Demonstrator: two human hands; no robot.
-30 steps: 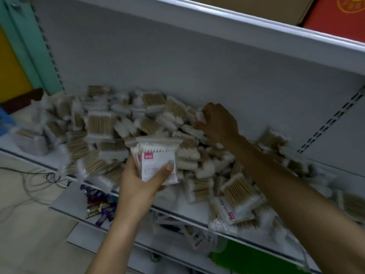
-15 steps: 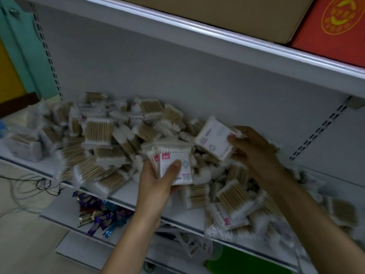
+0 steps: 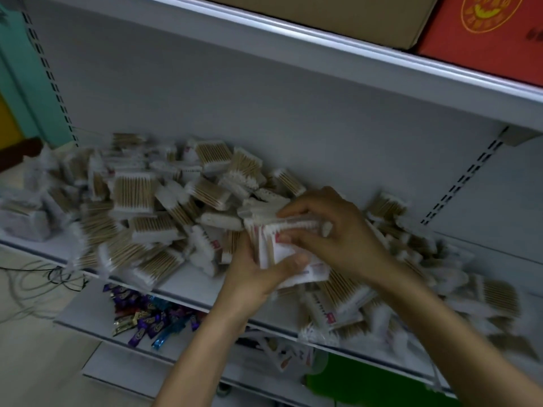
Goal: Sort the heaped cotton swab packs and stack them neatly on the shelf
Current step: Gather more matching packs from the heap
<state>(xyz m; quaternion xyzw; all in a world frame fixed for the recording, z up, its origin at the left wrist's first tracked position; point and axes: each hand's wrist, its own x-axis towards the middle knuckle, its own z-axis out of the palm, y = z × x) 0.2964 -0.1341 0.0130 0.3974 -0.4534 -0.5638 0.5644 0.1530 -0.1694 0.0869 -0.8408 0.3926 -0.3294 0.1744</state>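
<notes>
On the shelf (image 3: 191, 282): one heap (image 3: 138, 201) of swab packs, sprawling to the front lip. Your left hand (image 3: 255, 277) grips a bundle (image 3: 280, 245) from below; your right hand (image 3: 340, 230) pinches its top edge. Packs likely light, slippery film; hold by the flat faces. Bare shelf shows front centre; the upper shelf (image 3: 323, 51) sits well above.

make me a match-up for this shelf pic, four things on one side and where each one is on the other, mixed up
Things:
1 red box
2 purple sweets
3 gathered packs
4 loose heap

Places:
a gripped by left hand and right hand
b spread over the middle shelf
c top shelf, far right
d lower shelf, left side

Pairs: 1-c, 2-d, 3-a, 4-b
</notes>
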